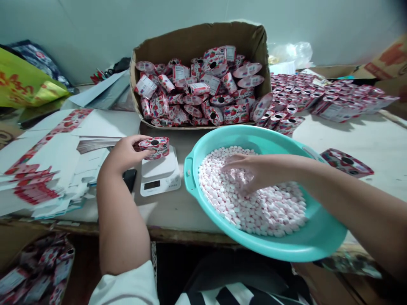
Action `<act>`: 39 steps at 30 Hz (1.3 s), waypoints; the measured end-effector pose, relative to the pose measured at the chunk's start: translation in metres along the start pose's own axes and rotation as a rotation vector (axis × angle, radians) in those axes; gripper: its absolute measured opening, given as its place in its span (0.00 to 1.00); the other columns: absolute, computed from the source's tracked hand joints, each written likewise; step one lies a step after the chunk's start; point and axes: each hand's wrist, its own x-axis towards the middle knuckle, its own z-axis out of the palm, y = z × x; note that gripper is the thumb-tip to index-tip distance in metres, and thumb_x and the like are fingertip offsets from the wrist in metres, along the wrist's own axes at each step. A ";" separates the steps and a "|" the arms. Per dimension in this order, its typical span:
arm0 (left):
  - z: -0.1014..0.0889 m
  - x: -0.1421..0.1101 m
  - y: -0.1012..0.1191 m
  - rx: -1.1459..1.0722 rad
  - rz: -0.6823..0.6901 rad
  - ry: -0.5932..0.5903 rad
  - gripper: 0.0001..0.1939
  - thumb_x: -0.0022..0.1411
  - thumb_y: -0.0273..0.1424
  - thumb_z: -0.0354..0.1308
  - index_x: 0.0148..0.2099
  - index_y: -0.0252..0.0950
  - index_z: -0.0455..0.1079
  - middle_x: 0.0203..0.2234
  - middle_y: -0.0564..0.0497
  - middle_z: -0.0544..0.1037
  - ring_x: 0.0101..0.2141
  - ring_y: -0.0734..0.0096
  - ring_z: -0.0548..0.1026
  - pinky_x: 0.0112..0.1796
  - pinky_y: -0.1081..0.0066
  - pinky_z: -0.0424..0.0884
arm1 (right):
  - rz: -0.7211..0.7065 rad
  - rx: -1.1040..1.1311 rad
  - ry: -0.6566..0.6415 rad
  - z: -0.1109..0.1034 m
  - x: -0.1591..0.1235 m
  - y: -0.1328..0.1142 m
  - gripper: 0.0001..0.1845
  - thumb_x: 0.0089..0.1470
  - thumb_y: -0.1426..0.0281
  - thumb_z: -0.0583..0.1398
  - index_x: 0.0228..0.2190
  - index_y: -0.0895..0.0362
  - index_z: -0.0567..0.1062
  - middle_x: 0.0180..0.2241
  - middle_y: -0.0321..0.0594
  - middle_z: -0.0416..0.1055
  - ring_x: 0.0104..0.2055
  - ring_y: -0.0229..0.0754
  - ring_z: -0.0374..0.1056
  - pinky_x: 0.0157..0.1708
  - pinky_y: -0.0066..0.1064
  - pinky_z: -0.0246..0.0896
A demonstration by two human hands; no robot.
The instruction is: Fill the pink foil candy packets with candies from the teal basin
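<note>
One head-worn view, forward and down over the table

The camera sits on the person's head, above the near side of the table (170,214), and faces forward and down across it. It is close: the left hand (130,153) and right hand (246,171) lie in the middle band, with both forearms reaching in from the near side. The teal basin (321,242) is large at near right, seen from above at a slant, so its inside shows. Farther off, the view looks into the cardboard carton (197,39) and ends at the pale wall (178,15). At its nearest, it takes in the person's striped clothing (237,292).
</note>
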 end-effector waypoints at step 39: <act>-0.004 0.009 -0.011 0.165 0.089 0.733 0.17 0.64 0.44 0.54 0.38 0.36 0.74 0.35 0.46 0.80 0.40 0.61 0.76 0.46 0.63 0.70 | 0.150 -0.045 0.274 -0.014 0.003 -0.020 0.10 0.51 0.64 0.60 0.35 0.49 0.81 0.30 0.39 0.78 0.29 0.46 0.72 0.31 0.37 0.64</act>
